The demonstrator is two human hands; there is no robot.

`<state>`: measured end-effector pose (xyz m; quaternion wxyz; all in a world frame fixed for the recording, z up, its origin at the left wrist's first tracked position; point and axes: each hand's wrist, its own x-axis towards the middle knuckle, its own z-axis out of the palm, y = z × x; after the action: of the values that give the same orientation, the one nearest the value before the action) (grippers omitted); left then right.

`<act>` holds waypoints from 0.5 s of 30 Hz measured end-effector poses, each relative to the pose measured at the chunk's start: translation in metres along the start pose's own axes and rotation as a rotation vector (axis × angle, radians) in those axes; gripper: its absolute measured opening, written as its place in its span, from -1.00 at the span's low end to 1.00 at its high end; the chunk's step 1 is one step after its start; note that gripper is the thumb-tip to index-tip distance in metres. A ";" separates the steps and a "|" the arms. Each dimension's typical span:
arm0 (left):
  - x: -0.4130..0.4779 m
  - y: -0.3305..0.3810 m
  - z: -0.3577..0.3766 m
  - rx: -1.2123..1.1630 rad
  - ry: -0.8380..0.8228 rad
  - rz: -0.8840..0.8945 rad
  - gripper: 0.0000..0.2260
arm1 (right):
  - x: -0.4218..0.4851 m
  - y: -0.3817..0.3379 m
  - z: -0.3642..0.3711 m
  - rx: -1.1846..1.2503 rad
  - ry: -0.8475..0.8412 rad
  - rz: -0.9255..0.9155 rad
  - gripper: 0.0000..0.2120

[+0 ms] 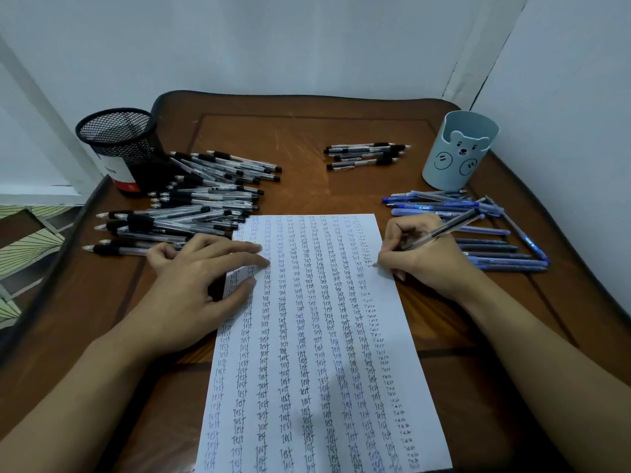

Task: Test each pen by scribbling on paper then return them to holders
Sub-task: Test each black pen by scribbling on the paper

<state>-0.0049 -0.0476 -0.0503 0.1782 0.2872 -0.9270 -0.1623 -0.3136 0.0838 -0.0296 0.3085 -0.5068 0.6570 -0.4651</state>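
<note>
The pen (440, 230) in play sits in the right hand (423, 254), fingers and thumb pinched round its lower barrel. Its tip is down at the right margin of the paper (317, 336), and the barrel slants up and away to the right, towards the blue bear holder (459, 151). I'd say that hand is the nearer one for dropping it there. The left hand (201, 274) lies flat with straight fingers, pressing the sheet's left edge. Black pens (191, 206) are heaped by the black mesh holder (117, 138), blue pens (478, 233) lie just beyond the writing hand, and a few more pens (365, 153) lie further back. No pen stands up out of either holder.
</note>
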 end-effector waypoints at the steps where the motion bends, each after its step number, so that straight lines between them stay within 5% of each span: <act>1: 0.000 0.000 0.000 0.000 -0.001 0.000 -0.71 | 0.000 0.000 0.000 0.004 -0.002 -0.001 -0.81; 9: 0.000 0.000 -0.001 -0.038 -0.008 0.001 -0.70 | 0.002 0.006 0.003 0.031 0.026 0.009 -0.76; 15: 0.000 0.000 -0.001 -0.041 -0.008 0.003 -0.70 | -0.002 0.000 0.002 0.442 0.112 0.138 -0.53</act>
<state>-0.0042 -0.0478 -0.0492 0.1808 0.2815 -0.9246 -0.1823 -0.3114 0.0855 -0.0304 0.4061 -0.3542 0.5882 -0.6030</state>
